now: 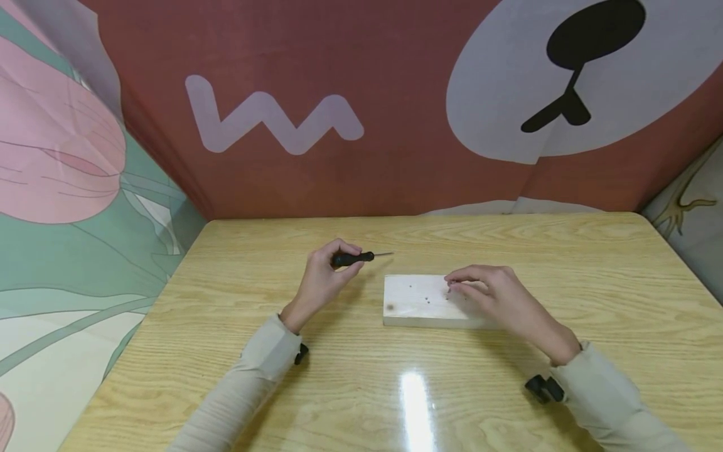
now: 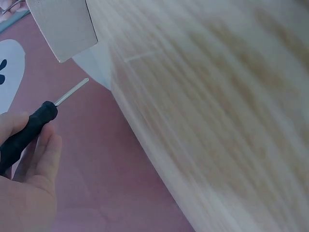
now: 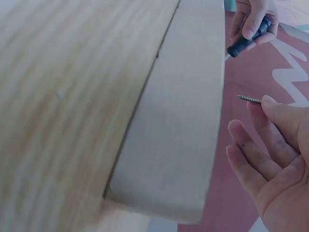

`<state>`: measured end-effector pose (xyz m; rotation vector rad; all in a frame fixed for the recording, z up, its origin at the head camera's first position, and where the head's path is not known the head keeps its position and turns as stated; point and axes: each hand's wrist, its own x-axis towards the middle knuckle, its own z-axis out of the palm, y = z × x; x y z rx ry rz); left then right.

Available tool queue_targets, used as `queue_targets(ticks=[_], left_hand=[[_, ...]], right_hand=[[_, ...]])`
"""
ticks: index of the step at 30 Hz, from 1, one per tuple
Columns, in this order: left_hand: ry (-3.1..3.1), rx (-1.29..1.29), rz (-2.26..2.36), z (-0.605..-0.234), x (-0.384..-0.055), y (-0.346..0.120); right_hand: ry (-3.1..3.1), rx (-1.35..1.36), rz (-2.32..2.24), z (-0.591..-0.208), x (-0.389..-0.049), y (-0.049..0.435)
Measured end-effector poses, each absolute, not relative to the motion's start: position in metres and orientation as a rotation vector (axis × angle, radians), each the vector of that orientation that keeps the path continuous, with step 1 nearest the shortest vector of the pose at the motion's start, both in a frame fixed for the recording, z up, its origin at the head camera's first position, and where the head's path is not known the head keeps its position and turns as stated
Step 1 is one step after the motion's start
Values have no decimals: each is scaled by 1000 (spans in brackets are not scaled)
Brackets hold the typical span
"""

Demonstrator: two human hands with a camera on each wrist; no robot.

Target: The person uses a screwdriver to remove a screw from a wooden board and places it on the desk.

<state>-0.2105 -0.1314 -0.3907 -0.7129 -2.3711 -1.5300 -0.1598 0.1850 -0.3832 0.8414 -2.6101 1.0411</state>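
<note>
My left hand (image 1: 324, 279) grips a black-handled screwdriver (image 1: 353, 258) above the table, left of the wooden block. In the left wrist view the screwdriver (image 2: 30, 130) shows its thin metal shaft pointing away from the fingers. Over the block's right part, my right hand (image 1: 497, 298) pinches a small screw. The right wrist view shows this threaded screw (image 3: 249, 99) between thumb and index finger, its point sticking out, the other fingers loosely bent. The pale wooden block (image 1: 415, 304) lies flat, with several small dark holes in its top and a dark spot near its left front corner.
The wood-grain table (image 1: 271, 251) carries the block near its middle. A reddish-brown printed cloth (image 1: 339, 182) stands behind the far edge, and a floral printed cloth (image 1: 62, 251) hangs at the left. Light glares off the tabletop in front of the block.
</note>
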Motion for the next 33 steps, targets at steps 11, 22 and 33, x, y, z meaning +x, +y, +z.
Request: queue_targets(ticks=[11,22,33], left_hand=[[-2427,-673,-1512,-393,-212,-134],[-2474,-651,-1442,-392,-213,-136],[-2498,-662,-1367,-393,-216,-137]], right_hand=[[-2599,720,933,-374,-158,208],[-2570,661,805,-375,-160,237],[-2611,609,693,-381,-165,265]])
